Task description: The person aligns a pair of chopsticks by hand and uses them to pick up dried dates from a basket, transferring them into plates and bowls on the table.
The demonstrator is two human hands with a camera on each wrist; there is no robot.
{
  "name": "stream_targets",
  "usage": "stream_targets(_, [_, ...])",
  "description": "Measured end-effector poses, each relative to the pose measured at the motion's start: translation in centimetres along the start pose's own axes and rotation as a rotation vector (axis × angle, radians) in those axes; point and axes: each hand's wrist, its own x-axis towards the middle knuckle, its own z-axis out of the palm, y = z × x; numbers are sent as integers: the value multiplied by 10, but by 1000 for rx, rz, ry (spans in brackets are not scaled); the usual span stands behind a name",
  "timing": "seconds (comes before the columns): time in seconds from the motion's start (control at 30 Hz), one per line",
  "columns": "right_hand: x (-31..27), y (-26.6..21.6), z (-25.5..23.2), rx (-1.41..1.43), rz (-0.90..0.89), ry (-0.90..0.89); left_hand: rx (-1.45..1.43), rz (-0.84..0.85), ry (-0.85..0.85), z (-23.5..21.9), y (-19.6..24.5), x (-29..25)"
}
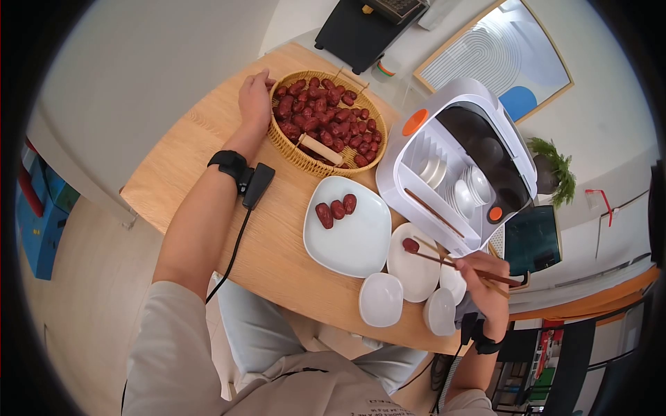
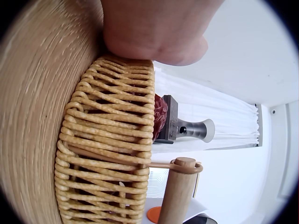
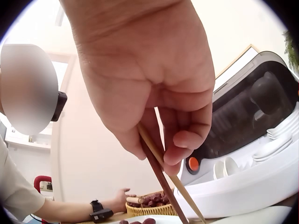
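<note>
My right hand (image 1: 485, 279) grips a pair of chopsticks (image 3: 161, 179), one dark reddish and one light tan. At their tips, over an oval white plate (image 1: 414, 281), is a single red date (image 1: 411, 245). Three more dates (image 1: 338, 209) lie in a row on the square white plate (image 1: 347, 246) to the left. My left hand (image 1: 255, 102) rests against the side of a round wicker basket (image 1: 295, 154), fingers extended along its rim. The basket is full of red dates (image 1: 322, 114) and has a wooden handle (image 1: 320, 150) on its near side.
A white dish cabinet (image 1: 394, 163) with its dark lid raised stands at the back right, holding bowls and plates. Near the table's front edge are a square white bowl (image 1: 381, 299) and a small white cup (image 1: 440, 312). A black appliance (image 1: 361, 31) stands beyond the basket.
</note>
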Motion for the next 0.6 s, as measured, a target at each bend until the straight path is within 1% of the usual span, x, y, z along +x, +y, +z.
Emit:
stream_targets(0.1, [16,-8,-7,67,-23,39,-3,-14,0,-1,0,0])
stream_targets(0.13, [27,-16,-4,104,-66,97,6,-11,-1,-1,0,1])
stream_targets(0.17, [39,-24,0,141,-109,154,5,-10,0,-1,1,0])
stream_targets(0.23, [68,-36,15,141,-230,191,7,-36,8,0,3,-2])
stream_targets(0.27, [85,-41,21,119,-208,162,7,-34,13,0,3,-2])
stream_targets(0.3, [102,-45,32,159,-258,186,1,-33,10,0,1,-1])
stream_targets(0.33, [120,-51,45,249,-246,191,-5,-32,8,0,0,0])
stream_targets(0.4, [154,-52,66,355,-180,145,-3,-21,8,0,-2,2])
stream_targets(0.47, [186,-51,92,388,-192,206,2,-18,3,-1,-5,-1])
stream_targets(0.5, [199,-52,104,390,-197,204,22,-21,6,-1,-4,-1])
stream_targets(0.57, [218,-52,123,316,-169,271,42,-20,11,0,-2,-1])
stream_targets(0.6, [222,-51,130,285,-200,295,24,-20,6,-1,-3,-2])
